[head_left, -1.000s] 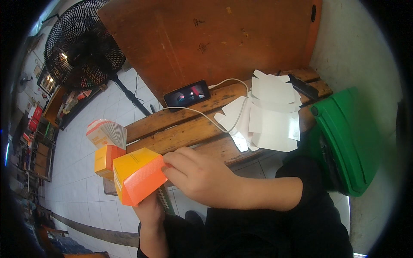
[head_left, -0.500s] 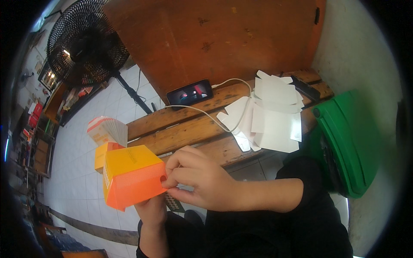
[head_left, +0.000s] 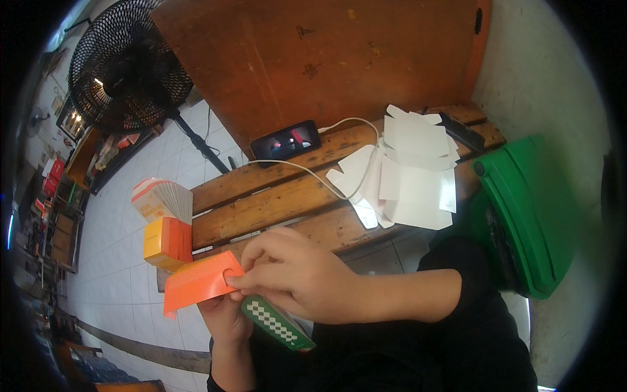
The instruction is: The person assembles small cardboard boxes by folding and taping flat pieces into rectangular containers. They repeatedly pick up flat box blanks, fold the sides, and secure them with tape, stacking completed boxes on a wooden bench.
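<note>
In front of me I hold an orange paper box (head_left: 202,287), tilted so that an orange side faces up and a rounded notch shows at its right end. My left hand (head_left: 225,319) grips it from below, with fingers partly hidden behind the box. My right hand (head_left: 294,271) has its thumb and fingers pinched on the notched right end. A green printed panel with white diamonds (head_left: 277,325) sticks out below my right hand; it looks like part of the same box. Beyond the box stands a yellow and orange box (head_left: 168,243) on the bench's left end.
Behind that box stands a fanned stack of cartons (head_left: 163,201). On the wooden bench (head_left: 261,210) lie a phone (head_left: 285,142) with a white cable and flat white carton blanks (head_left: 418,173). A green bin (head_left: 532,215) stands at right, a black fan (head_left: 124,72) at far left.
The held box has turned, so its yellow side no longer shows and the green panel has come into view. It sits slightly lower, uncovering more of the box behind. Both hands keep hold.
</note>
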The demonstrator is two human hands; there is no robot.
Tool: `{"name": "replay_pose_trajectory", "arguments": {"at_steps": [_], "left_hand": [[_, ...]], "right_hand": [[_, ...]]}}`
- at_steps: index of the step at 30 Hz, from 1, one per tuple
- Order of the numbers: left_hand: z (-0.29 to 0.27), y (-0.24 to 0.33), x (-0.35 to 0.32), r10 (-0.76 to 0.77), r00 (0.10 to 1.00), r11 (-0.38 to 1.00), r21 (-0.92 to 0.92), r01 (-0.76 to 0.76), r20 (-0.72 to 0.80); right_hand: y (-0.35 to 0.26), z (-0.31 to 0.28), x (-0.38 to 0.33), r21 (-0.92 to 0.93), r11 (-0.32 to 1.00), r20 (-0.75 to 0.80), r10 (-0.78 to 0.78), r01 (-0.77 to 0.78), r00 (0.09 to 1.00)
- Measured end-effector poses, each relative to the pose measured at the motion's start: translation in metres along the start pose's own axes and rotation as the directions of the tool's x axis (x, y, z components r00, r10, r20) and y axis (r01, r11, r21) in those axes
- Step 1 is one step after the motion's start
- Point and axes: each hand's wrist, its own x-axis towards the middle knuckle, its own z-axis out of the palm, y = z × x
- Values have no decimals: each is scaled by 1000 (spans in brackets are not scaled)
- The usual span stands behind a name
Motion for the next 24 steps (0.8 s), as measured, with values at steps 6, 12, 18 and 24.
{"name": "replay_pose_trajectory", "arguments": {"at_steps": [6,12,18,24], "left_hand": [[1,2,2,-86,996,996,-24,87,32],[0,5,4,-55,984,959,-264,100,170],[-3,5,20,97,994,983,-154,-103,-47],[1,6,18,132,985,978,-147,-148,-115]], "right_hand": [[4,-9,5,-238,961,27,-139,141,990],[7,-8,4,-329,933,115,-111,143,987],[6,-5,3,-419,889,79,-168,186,983],[5,-6,6,-396,891,63,-213,220,975]]}}
